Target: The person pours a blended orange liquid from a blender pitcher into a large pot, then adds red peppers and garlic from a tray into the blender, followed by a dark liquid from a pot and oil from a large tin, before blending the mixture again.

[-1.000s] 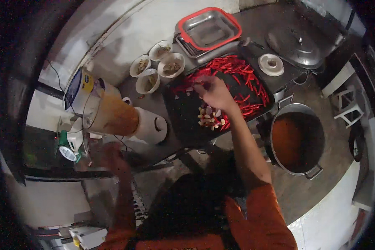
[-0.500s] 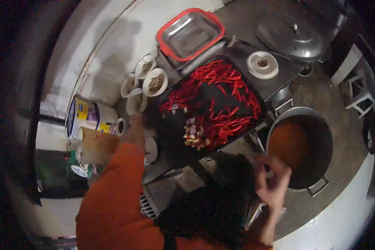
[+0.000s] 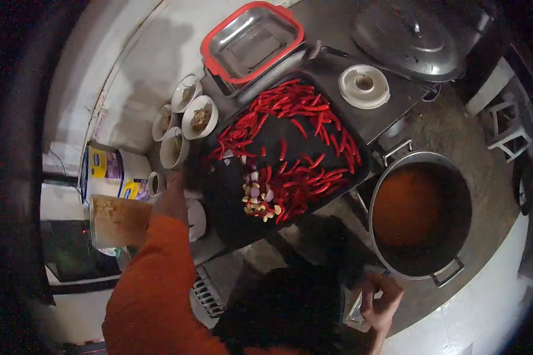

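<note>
My left hand (image 3: 172,194) reaches out to the left of a black tray (image 3: 225,228), beside a small cup (image 3: 155,184) and below a white bowl (image 3: 175,148). Shadow hides its fingers, so any grip is unclear. Low on the right, my right hand (image 3: 382,300) hangs near the big pot (image 3: 391,260), its fingers loosely bent, thumb apart, nothing visible between them. Red chili peppers (image 3: 323,180) are spread in the tray. Peeled garlic cloves (image 3: 257,208) and shallots (image 3: 256,192) lie heaped at its near left. Reddish-orange contents (image 3: 408,207) show inside the pot.
A red-rimmed metal dish (image 3: 256,47) stands behind the tray. Beyond the tray's right corner are a white round container (image 3: 364,87) and a large metal lid (image 3: 414,50). Tubs (image 3: 112,171) and a stained container (image 3: 121,220) stand left. A white stool (image 3: 508,130) is far right.
My right hand has come down toward me, away from the pot's rim. The view has shifted, so the tray and bowls sit farther left. My left hand stays beside the bowls.
</note>
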Motion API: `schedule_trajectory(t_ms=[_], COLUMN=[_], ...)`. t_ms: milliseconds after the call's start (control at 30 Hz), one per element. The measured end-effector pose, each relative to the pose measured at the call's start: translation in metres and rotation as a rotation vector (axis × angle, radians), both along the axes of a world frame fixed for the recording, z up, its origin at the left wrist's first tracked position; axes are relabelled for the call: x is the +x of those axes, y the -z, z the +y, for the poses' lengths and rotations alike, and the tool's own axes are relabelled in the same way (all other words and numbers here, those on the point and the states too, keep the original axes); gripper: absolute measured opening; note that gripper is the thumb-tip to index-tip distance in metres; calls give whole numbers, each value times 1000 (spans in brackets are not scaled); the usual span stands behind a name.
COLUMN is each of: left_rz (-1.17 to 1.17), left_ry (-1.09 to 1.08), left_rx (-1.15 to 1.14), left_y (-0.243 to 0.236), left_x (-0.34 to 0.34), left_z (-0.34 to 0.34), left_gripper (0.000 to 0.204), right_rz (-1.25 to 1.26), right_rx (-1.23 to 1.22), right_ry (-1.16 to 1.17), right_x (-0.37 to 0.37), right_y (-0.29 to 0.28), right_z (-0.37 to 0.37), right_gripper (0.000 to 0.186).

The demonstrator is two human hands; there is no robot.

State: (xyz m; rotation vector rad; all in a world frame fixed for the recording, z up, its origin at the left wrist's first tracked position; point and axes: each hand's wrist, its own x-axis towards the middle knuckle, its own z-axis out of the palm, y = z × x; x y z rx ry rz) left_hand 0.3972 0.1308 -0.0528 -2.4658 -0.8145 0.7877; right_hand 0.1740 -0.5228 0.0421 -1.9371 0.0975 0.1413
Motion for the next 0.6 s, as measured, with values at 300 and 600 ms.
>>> schedule_trajectory(t_ms=[300,600], left_rz=[-163,-1275], left_ry=[191,471], left_rx=[-207,-447], left_y=[-62,-344], left_x=[-35,-153], left_z=[-67,-149], left_gripper=[30,31], right_rz=[-218,-609], right_rx=[90,17], right_ry=[-113,-460], right_x=[29,94], right_y=[-12,-17], right_z=[28,121], right_gripper=[12,22])
